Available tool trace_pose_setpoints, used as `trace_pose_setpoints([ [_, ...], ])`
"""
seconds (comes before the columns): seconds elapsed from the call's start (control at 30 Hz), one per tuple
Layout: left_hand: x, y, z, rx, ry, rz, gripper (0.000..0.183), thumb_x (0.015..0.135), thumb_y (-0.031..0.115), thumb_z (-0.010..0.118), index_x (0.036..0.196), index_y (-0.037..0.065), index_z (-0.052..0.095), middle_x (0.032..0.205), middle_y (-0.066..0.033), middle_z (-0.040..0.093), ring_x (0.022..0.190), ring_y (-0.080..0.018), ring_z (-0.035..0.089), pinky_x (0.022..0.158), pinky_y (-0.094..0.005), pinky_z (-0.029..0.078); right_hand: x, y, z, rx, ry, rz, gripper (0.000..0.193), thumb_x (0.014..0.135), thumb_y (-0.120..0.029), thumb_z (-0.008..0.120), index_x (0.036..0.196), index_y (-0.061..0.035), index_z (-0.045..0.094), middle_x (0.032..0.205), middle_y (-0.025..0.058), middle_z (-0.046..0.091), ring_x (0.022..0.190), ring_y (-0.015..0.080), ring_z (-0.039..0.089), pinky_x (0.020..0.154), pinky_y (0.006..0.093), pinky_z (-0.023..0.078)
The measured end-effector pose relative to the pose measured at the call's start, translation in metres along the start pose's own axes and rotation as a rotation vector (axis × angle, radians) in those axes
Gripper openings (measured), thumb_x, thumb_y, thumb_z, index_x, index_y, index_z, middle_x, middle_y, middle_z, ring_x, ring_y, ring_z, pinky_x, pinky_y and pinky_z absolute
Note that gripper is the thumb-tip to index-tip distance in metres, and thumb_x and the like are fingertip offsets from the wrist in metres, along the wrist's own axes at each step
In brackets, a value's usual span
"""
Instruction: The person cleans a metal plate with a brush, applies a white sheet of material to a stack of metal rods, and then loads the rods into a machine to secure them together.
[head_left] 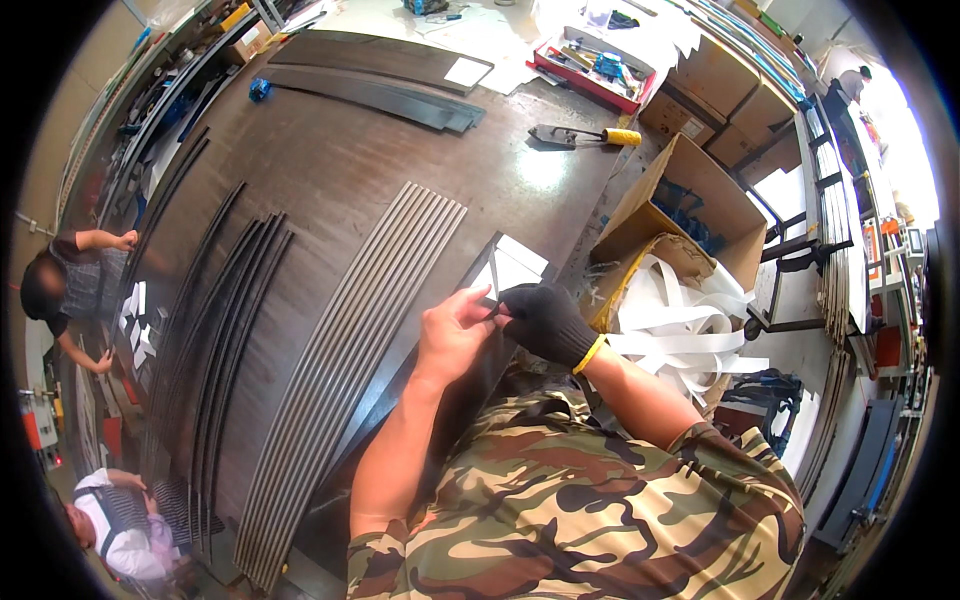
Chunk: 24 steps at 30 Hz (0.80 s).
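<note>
My bare left hand (450,332) is closed, its thumb and fingers pinched together at the near edge of the table. My right hand (550,318), in a black knit glove with a yellow cuff, meets it there with bent fingers. Between the fingertips of both hands is a thin dark strip (494,270) whose far end points up and away. Its lower part is hidden by the hands. Just beyond them lies a white sheet (518,262) on a dark flat piece. Left of my left arm a row of long grey metal bars (350,330) rests on the tabletop.
Black rods (240,330) and dark flat strips (370,92) lie across the brown table (300,160). A yellow-handled tool (620,136) and a red tool tray (640,100) sit far right. Cardboard boxes (640,205) with white strips (680,330) stand right. Two people work at left.
</note>
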<state>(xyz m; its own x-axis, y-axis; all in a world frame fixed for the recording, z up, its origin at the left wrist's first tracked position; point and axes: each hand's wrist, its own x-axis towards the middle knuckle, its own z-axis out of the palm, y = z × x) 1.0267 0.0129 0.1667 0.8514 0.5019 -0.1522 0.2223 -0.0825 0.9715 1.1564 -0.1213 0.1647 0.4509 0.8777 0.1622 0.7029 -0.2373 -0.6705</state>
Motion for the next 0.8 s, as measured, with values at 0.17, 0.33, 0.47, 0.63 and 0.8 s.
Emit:
trace_pose_setpoints([
  [0.17,0.001,-0.001,0.000,0.074,0.007,-0.004,0.050,0.078,-0.006,0.074,0.128,0.001,0.065,0.092,-0.0046,0.073,0.081,-0.0073,0.066,0.074,-0.0236,0.054,0.002,0.001,-0.005,-0.005,0.029,-0.080,0.014,0.077,-0.019,0.069,0.073,-0.0076,0.064,0.071,0.0149,0.063,0.069,0.0363,0.064,0.061,0.0438,0.050],
  [0.33,0.000,-0.002,0.000,0.049,0.024,-0.097,0.050,0.079,0.001,0.074,0.129,0.003,0.065,0.093,-0.0121,0.076,0.087,-0.0170,0.073,0.080,-0.0309,0.056,0.004,-0.002,-0.007,0.028,0.033,-0.066,0.009,0.078,-0.016,0.068,0.076,-0.0070,0.067,0.073,0.0163,0.064,0.070,0.0376,0.063,0.062,0.0432,0.051],
  [0.47,-0.001,-0.006,0.002,0.103,0.066,-0.022,0.049,0.080,-0.001,0.073,0.128,0.002,0.064,0.096,-0.0111,0.075,0.086,-0.0170,0.071,0.080,-0.0306,0.056,0.000,0.019,0.008,0.044,0.062,-0.047,0.009,0.078,-0.015,0.067,0.078,-0.0064,0.067,0.076,0.0177,0.066,0.070,0.0381,0.063,0.063,0.0430,0.051],
  [0.63,0.011,-0.023,-0.002,0.180,0.075,0.024,0.045,0.082,-0.005,0.070,0.127,-0.001,0.064,0.105,-0.0096,0.073,0.093,-0.0128,0.067,0.085,-0.0286,0.054,-0.048,0.157,-0.016,-0.024,0.051,0.343,0.016,0.077,-0.016,0.067,0.084,-0.0020,0.072,0.079,0.0139,0.071,0.072,0.0257,0.069,0.067,0.0382,0.053],
  [0.8,0.033,-0.038,-0.006,0.317,-0.047,0.040,0.040,0.083,0.022,0.068,0.118,0.001,0.067,0.110,-0.0181,0.072,0.104,-0.0336,0.069,0.093,-0.0380,0.053,-0.174,0.320,-0.100,-0.814,-0.297,0.915,0.026,0.080,-0.033,0.068,0.091,-0.0109,0.075,0.090,0.0192,0.072,0.091,0.0358,0.069,0.080,0.0476,0.054],
])
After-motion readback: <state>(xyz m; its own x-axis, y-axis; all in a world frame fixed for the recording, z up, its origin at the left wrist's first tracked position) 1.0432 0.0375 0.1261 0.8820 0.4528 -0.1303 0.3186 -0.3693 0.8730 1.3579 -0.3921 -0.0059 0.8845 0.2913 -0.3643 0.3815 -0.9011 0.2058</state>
